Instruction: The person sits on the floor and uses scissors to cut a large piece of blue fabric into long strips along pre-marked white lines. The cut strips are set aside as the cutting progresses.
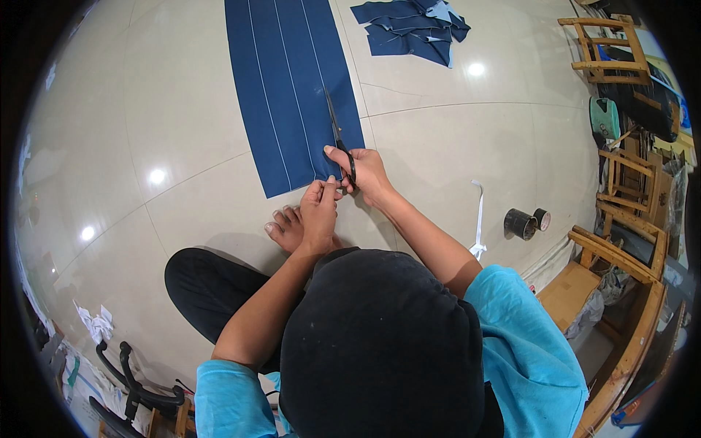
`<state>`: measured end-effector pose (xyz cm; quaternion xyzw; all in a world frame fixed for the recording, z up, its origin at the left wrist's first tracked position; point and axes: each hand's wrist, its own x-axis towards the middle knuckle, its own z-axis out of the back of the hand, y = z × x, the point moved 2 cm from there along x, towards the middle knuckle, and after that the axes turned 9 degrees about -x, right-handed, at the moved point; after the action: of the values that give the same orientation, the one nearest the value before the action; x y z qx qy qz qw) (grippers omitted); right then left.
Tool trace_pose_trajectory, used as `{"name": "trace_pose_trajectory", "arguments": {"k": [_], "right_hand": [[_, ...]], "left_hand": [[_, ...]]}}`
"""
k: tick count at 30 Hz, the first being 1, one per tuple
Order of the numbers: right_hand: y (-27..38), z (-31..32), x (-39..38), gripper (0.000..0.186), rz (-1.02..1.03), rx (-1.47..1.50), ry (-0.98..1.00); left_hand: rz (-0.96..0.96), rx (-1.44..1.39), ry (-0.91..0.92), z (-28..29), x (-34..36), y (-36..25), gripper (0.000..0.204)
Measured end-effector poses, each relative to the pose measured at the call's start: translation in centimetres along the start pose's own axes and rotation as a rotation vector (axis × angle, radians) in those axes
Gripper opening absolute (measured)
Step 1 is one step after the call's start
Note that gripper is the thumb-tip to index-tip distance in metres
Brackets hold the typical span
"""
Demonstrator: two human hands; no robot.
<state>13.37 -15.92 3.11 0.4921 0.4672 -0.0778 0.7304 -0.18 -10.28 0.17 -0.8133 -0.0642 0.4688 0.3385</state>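
A long panel of dark blue cloth (285,87) lies flat on the floor, marked with several pale lines running along its length. My right hand (367,177) is closed around the handles of black-handled scissors (334,120), whose blades point away from me over the right part of the cloth. Whether the blades are parted, I cannot tell. At the cloth's near edge, close to the right-hand pale line, my left hand (319,212) pinches the fabric between thumb and fingers. Both hands are almost touching there, and the fingertips hide the pinched bit.
Cut blue cloth pieces (412,33) lie in a heap at the far right. Tape rolls (520,224) and a white strip (480,212) are on the tiles to my right. Wooden stools (606,51) line the right side; a black chair base (135,387) stands lower left.
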Motion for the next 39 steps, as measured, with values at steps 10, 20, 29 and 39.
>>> {"name": "trace_pose_trajectory", "arguments": {"k": [10,20,29,39], "right_hand": [[-0.1,-0.2,0.6,0.045,0.011,0.018,0.007],[-0.1,-0.3,0.5,0.045,0.012,-0.009,0.003],[1.3,-0.6,1.4,0.05,-0.006,0.02,-0.003],[2.2,-0.7,1.8,0.048,0.009,0.013,0.004]], "left_hand": [[-0.015,0.026,-0.007,0.1,0.1,0.0,0.026],[0.002,0.008,-0.008,0.0,0.1,0.0,0.027],[0.002,0.035,-0.015,0.0,-0.1,-0.1,0.026],[-0.007,0.017,-0.002,0.0,-0.2,-0.3,0.027]]}}
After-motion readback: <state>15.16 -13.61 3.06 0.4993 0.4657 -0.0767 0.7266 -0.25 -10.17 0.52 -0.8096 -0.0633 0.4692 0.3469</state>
